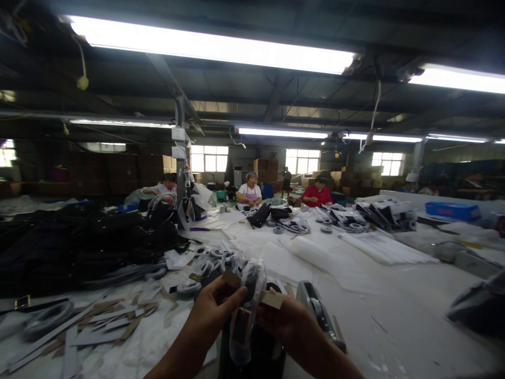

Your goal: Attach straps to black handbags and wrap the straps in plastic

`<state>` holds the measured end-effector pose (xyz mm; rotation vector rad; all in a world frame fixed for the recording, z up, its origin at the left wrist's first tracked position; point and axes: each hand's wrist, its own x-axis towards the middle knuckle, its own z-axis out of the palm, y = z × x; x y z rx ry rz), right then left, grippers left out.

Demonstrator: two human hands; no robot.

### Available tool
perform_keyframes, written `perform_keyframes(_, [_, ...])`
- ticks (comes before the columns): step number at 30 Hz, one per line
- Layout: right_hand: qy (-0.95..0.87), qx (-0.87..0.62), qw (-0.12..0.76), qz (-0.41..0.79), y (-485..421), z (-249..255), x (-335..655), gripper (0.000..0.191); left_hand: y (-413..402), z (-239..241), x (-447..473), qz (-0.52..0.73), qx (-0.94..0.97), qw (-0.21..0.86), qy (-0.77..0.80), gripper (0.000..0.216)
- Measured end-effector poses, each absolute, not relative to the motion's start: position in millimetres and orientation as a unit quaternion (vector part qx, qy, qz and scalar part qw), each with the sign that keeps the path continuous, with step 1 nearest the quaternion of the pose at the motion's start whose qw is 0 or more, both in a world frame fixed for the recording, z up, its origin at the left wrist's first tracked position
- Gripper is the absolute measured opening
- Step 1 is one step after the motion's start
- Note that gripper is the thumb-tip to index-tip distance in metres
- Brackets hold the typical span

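Between my hands is a dark strap with a gold-coloured buckle, wrapped in clear plastic (pixel 245 342). My left hand (pixel 215 310) is closed, its thumb pressed against the wrapped strap and a brown card piece (pixel 231 279) at its fingers. My right hand (pixel 284 318) is closed on a tan card strip (pixel 272 300) at the right side of the wrapping; its fingertips are partly hidden. Beneath both hands lies a black item (pixel 272 360), mostly covered. Just right of my right hand stands a grey and black device (pixel 319 310), perhaps a tape dispenser.
Loose card strips (pixel 114 321) lie at the left, before a large heap of black bags (pixel 79 247). Coiled grey straps (pixel 213 263) are piled beyond my hands. White sheets (pixel 315 258) cover the table's middle. A dark bundle (pixel 479 305) sits right. Several people work across the table.
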<state>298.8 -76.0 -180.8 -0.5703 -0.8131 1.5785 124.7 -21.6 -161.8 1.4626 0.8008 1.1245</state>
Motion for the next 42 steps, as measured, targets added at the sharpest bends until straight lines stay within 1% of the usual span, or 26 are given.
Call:
perform_keyframes(2, [-0.417, -0.264, 0.598, 0.632, -79.1, -178.9, 291.2, 0.028, -23.8, -160.4, 124.3, 0.469, 0.623, 0.538, 0.321, 0.036])
perform_keyframes(4, [-0.455, -0.306, 0.601, 0.582, -81.1, -176.8, 283.7, 0.034, -25.3, -159.6, 124.6, 0.464, 0.643, 0.531, 0.299, 0.033])
perform_keyframes(6, [-0.46, -0.351, 0.616, 0.534, -81.2, -177.0, 278.1, 0.039, -26.3, -159.7, 125.4, 0.468, 0.663, 0.509, 0.288, 0.029])
perform_keyframes(8, [-0.456, -0.376, 0.63, 0.504, -79.7, -179.3, 275.4, 0.041, -27.6, -160.2, 126.2, 0.476, 0.675, 0.482, 0.292, 0.026])
perform_keyframes(14, [-0.481, -0.368, 0.634, 0.482, -74.9, -182.3, 277.6, 0.044, -39.5, -159.0, 126.2, 0.483, 0.677, 0.466, 0.302, 0.021])
perform_keyframes(17, [-0.49, -0.373, 0.641, 0.459, -73.8, -182.8, 279.2, 0.044, -46.3, -157.4, 125.5, 0.484, 0.677, 0.467, 0.298, 0.024])
perform_keyframes(19, [-0.5, -0.374, 0.634, 0.456, -74.2, -183.3, 279.2, 0.045, -47.9, -156.7, 124.8, 0.482, 0.69, 0.446, 0.305, 0.028])
perform_keyframes(22, [-0.503, -0.375, 0.631, 0.455, -77.5, -182.6, 277.6, 0.045, -46.1, -155.4, 122.8, 0.462, 0.728, 0.368, 0.347, 0.032])
perform_keyframes(26, [-0.499, -0.385, 0.632, 0.451, -83.5, -179.2, 272.2, 0.042, -44.6, -150.9, 118.7, 0.431, 0.775, 0.265, 0.379, 0.027])
perform_keyframes(29, [-0.491, -0.369, 0.645, 0.455, -82.8, -179.3, 266.2, 0.042, -48.2, -147.5, 117.6, 0.397, 0.809, 0.125, 0.414, 0.021])
perform_keyframes(31, [-0.483, -0.359, 0.661, 0.449, -79.2, -181.6, 262.2, 0.041, -51.8, -147.1, 119.0, 0.375, 0.813, 0.016, 0.445, 0.024])
perform_keyframes(33, [-0.477, -0.36, 0.671, 0.439, -74.6, -184.9, 258.8, 0.039, -55.1, -148.9, 121.6, 0.364, 0.807, -0.061, 0.461, 0.028])
perform_keyframes(35, [-0.476, -0.367, 0.674, 0.43, -70.7, -187.8, 256.7, 0.039, -57.5, -153.1, 124.4, 0.36, 0.81, -0.098, 0.453, 0.031])
perform_keyframes(42, [-0.461, -0.386, 0.682, 0.416, -71.0, -189.4, 259.7, 0.04, -56.2, -181.2, 129.7, 0.342, 0.829, -0.153, 0.414, 0.046])
